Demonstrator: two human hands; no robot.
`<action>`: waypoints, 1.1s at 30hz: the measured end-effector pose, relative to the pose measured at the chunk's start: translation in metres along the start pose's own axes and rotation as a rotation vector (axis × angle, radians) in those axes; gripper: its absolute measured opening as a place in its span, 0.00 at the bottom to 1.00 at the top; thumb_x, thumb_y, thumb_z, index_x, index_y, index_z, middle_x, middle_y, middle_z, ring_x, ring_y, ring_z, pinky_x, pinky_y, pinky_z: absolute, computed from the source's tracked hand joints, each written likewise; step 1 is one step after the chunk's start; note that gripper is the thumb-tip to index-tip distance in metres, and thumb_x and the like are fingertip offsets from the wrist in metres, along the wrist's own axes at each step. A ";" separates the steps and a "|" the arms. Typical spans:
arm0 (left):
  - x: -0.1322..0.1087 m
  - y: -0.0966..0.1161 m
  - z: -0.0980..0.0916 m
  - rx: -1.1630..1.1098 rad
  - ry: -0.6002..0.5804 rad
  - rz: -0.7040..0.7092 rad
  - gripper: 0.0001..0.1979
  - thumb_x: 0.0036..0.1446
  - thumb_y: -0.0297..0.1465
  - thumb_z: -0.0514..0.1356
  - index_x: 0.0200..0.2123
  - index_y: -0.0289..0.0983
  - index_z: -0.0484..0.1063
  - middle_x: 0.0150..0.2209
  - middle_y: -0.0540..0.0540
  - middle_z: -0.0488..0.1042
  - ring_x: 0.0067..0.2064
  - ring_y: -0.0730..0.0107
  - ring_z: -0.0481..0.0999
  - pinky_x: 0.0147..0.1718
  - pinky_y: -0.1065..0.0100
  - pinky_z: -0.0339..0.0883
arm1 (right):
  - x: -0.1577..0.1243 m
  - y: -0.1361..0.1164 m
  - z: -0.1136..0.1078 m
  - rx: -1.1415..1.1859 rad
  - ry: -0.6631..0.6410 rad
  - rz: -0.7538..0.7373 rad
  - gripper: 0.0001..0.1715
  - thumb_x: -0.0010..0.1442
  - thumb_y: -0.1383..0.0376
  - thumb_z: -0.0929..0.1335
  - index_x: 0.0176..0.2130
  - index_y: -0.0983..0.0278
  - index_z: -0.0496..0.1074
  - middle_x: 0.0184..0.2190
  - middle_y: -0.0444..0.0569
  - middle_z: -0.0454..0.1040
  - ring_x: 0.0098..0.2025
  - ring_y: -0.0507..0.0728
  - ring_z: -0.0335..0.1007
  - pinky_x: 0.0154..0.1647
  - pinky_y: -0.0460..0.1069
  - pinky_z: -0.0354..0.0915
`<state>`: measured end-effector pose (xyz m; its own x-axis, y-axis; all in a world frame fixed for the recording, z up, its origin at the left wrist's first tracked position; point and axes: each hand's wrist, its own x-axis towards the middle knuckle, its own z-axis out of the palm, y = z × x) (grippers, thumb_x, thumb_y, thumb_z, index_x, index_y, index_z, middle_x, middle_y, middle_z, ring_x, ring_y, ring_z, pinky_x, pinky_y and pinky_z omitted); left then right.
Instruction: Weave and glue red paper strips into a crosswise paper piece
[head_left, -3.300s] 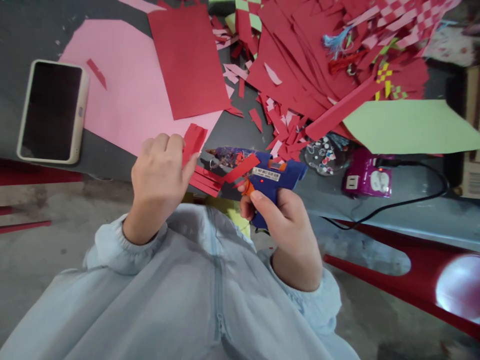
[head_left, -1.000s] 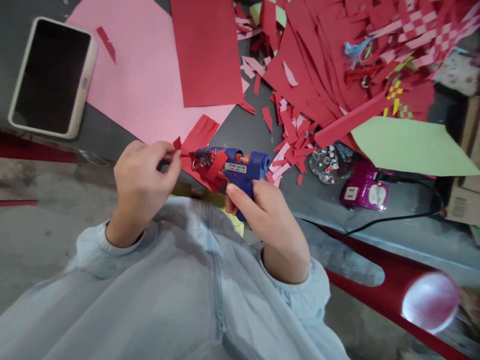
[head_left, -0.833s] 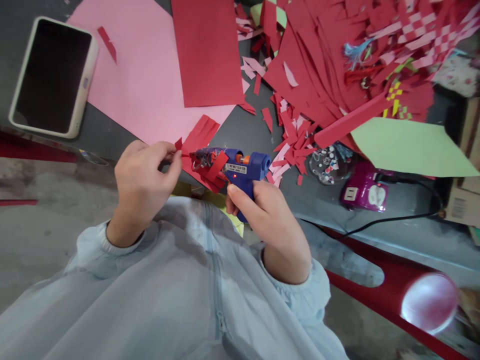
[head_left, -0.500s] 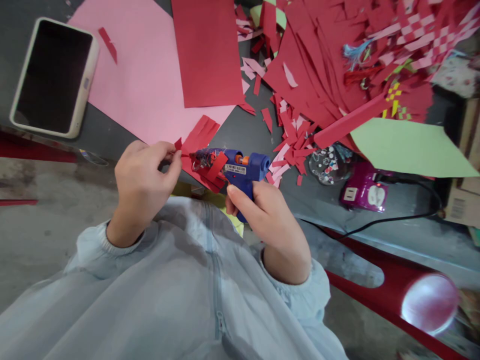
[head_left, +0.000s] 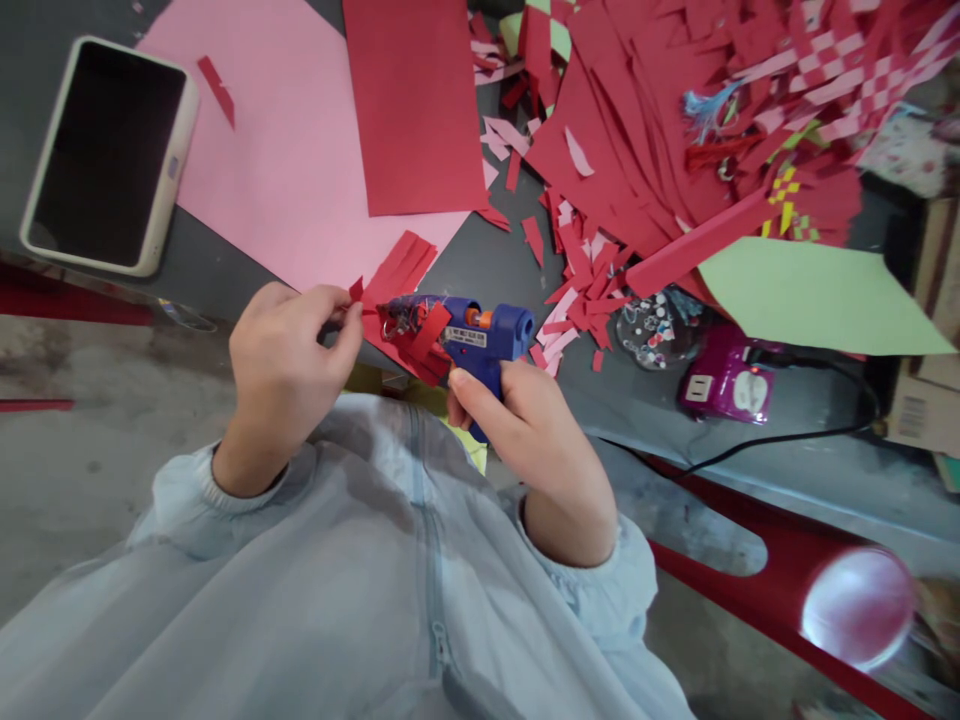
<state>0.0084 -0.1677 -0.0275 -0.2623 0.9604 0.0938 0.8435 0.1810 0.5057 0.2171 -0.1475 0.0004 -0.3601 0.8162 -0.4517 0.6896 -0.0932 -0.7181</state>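
Since the earliest view, the glue gun (head_left: 500,333) has travelled toward the person's left, its nozzle end now past the folded red strips (head_left: 403,265); the left hand (head_left: 289,350) has come off those strips and taken up a smaller piece. Against the last view, half a second back, only a slight leftward drift of the gun is noted.

Governing relation: from where I stand, the gun lies between the two hands, long axis running roughly across the person's front, nozzle end toward the left fingertips, rear end above the right hand (head_left: 532,425). The small red piece (head_left: 356,289) is at the nozzle end, nearer the left hand. Whether tip and paper touch cannot be told; red paper of like colour crowds the spot.

Left hand: thumb and forefinger closed in a pinch on the small red piece, back of the hand upward.

Right hand: closed around the gun's grip, thumb along the side nearest the body. Trigger position not visible.

Adjacent: another red strip (head_left: 431,330) lies across the gun's barrel. The pink sheet (head_left: 262,160) extends beyond the left hand, with the phone (head_left: 109,155) at its outer side.
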 end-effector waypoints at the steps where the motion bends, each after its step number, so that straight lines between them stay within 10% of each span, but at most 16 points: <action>1: 0.000 0.000 0.000 0.011 0.006 0.007 0.10 0.66 0.38 0.55 0.35 0.44 0.75 0.32 0.46 0.79 0.41 0.55 0.74 0.42 0.50 0.70 | 0.000 -0.001 0.000 0.008 -0.003 -0.003 0.24 0.66 0.48 0.61 0.26 0.60 0.64 0.22 0.47 0.72 0.26 0.55 0.66 0.30 0.51 0.57; 13: 0.000 -0.014 0.011 -0.024 0.184 0.250 0.05 0.65 0.32 0.61 0.35 0.45 0.75 0.28 0.49 0.78 0.33 0.59 0.70 0.32 0.55 0.65 | -0.002 0.009 0.003 0.301 0.040 -0.009 0.22 0.66 0.52 0.65 0.26 0.61 0.70 0.21 0.44 0.73 0.26 0.53 0.69 0.31 0.50 0.62; 26: 0.000 -0.014 0.011 0.132 0.310 0.458 0.04 0.64 0.30 0.63 0.35 0.40 0.76 0.27 0.53 0.79 0.29 0.68 0.69 0.31 0.62 0.66 | -0.010 0.016 0.000 0.714 0.529 -0.157 0.12 0.64 0.55 0.69 0.35 0.61 0.74 0.19 0.41 0.71 0.21 0.51 0.67 0.23 0.48 0.64; 33: -0.004 -0.013 0.017 0.179 0.256 0.524 0.08 0.65 0.31 0.60 0.42 0.37 0.80 0.31 0.46 0.78 0.31 0.63 0.70 0.32 0.60 0.64 | -0.013 0.022 0.000 0.707 0.559 -0.141 0.11 0.64 0.57 0.68 0.35 0.61 0.75 0.19 0.40 0.71 0.21 0.50 0.67 0.23 0.47 0.65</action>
<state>0.0066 -0.1703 -0.0488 0.1231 0.8540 0.5055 0.9509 -0.2473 0.1863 0.2374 -0.1604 -0.0096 0.0720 0.9868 -0.1452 0.0506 -0.1490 -0.9875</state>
